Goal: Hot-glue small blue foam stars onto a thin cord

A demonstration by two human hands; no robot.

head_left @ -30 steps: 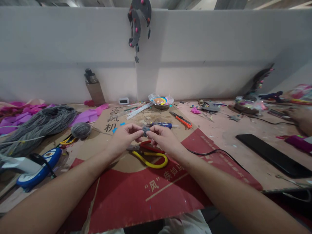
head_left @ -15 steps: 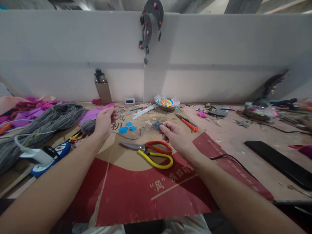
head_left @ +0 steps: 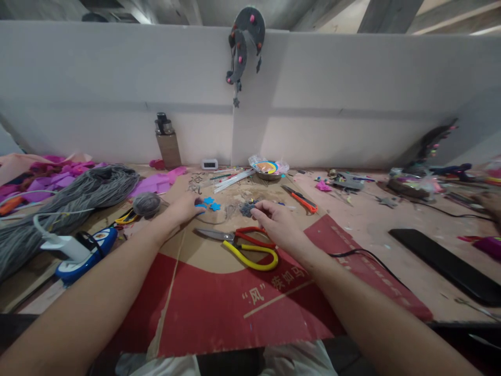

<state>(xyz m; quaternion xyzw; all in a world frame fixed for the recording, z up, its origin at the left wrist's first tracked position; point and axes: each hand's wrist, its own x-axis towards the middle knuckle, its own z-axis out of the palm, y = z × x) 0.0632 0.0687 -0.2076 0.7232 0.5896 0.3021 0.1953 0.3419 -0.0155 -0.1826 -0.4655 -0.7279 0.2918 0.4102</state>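
Note:
Small blue felt flower shapes (head_left: pixel 214 206) lie on the cardboard sheet (head_left: pixel 195 329). Fingers of my left hand (head_left: pixel 188 206) reach down onto the leftmost blue piece and partly cover it; whether they grip it is unclear. A dark grey-blue fuzzy bit (head_left: pixel 246 209) lies at the fingertips of my right hand (head_left: pixel 270 216), whose thumb and index are close together beside it. Scissors (head_left: pixel 250 248) with one red and one yellow handle rest between my forearms, blades pointing left. An orange utility knife (head_left: pixel 301 199) lies beyond my right hand.
Grey yarn (head_left: pixel 105 188), a yarn ball (head_left: pixel 146 204) and a blue power strip (head_left: pixel 86 256) are at left. A wrapped bowl (head_left: pixel 269 168) and white sticks (head_left: pixel 235 179) stand behind. A black case (head_left: pixel 442 263) lies right; another person's hand (head_left: pixel 489 203) shows at the far right.
My left hand has moved right and down from the purple felt to the blue pieces. My right hand has shifted slightly left and down with the fuzzy bit. The view has tilted a little.

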